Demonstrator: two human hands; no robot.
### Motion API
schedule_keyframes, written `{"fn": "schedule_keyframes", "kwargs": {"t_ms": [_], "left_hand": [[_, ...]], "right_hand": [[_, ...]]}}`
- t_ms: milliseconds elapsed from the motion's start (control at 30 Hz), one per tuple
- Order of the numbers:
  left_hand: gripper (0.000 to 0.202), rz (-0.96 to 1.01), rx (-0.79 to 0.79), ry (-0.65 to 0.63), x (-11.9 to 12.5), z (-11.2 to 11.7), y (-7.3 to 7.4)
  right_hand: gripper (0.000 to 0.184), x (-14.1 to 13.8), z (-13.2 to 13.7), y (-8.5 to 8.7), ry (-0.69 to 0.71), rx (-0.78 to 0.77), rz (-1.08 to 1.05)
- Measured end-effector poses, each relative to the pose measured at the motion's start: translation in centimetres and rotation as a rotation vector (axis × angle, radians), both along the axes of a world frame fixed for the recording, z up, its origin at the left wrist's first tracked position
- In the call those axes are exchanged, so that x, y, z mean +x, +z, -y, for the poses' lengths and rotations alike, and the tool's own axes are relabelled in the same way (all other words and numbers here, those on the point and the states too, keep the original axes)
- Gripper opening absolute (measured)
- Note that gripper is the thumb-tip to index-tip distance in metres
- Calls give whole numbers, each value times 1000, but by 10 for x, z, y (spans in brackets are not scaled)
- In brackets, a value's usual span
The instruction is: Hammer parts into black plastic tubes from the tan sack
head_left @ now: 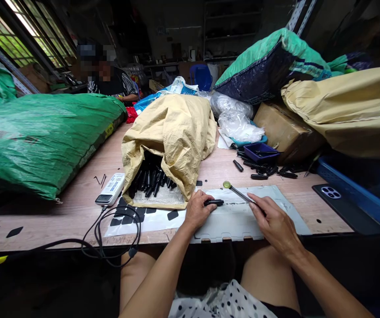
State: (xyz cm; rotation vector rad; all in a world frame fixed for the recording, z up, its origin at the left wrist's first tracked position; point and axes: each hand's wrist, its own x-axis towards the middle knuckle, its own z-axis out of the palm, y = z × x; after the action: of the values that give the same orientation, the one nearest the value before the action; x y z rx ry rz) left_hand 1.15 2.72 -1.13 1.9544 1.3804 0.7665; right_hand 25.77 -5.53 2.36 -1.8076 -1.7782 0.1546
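Note:
My left hand [197, 209] is closed around one end of a short black tubular part [215, 202], which it keeps down on a grey board [232, 227] at the table's front edge. In my right hand [273, 221] is a small hammer [241, 193] with a grey shaft and a round yellowish head, raised a little past the black part and apart from it. Left of my left hand, a beige woven sack [176, 132] lies with its mouth toward me. Inside that mouth, many similar black parts [152, 179] rest on bubble wrap.
A white power bank [110, 190] with looped black cables [100, 238] lies at left, near a bulging green sack [44, 141]. Loose black parts surround a purple tray [261, 152]. A phone [342, 207] and blue bin [358, 190] stand at right. Another person [110, 81] sits across the table.

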Motion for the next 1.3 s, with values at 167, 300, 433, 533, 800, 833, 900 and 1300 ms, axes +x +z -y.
{"fn": "schedule_keyframes", "kwargs": {"t_ms": [167, 300, 433, 533, 800, 833, 900, 1300], "left_hand": [[19, 9, 13, 1, 0, 1, 0], [19, -5, 12, 1, 0, 1, 2], [19, -18, 13, -1, 0, 2, 4], [18, -21, 17, -2, 1, 3, 6], [15, -30, 38, -11, 0, 1, 2], [14, -25, 34, -10, 0, 1, 4], [14, 14, 31, 0, 1, 5, 12], [33, 36, -647, -354, -21, 167, -55]], "right_hand": [[32, 17, -43, -18, -111, 10, 173], [29, 18, -66, -39, -93, 64, 239], [28, 13, -73, -51, -158, 100, 270], [27, 10, -72, -54, -176, 122, 302], [26, 6, -72, -49, -188, 89, 381], [25, 5, -73, -48, -188, 82, 381], [24, 4, -73, -46, -189, 71, 375], [25, 2, -72, -45, -205, 65, 377]]}}
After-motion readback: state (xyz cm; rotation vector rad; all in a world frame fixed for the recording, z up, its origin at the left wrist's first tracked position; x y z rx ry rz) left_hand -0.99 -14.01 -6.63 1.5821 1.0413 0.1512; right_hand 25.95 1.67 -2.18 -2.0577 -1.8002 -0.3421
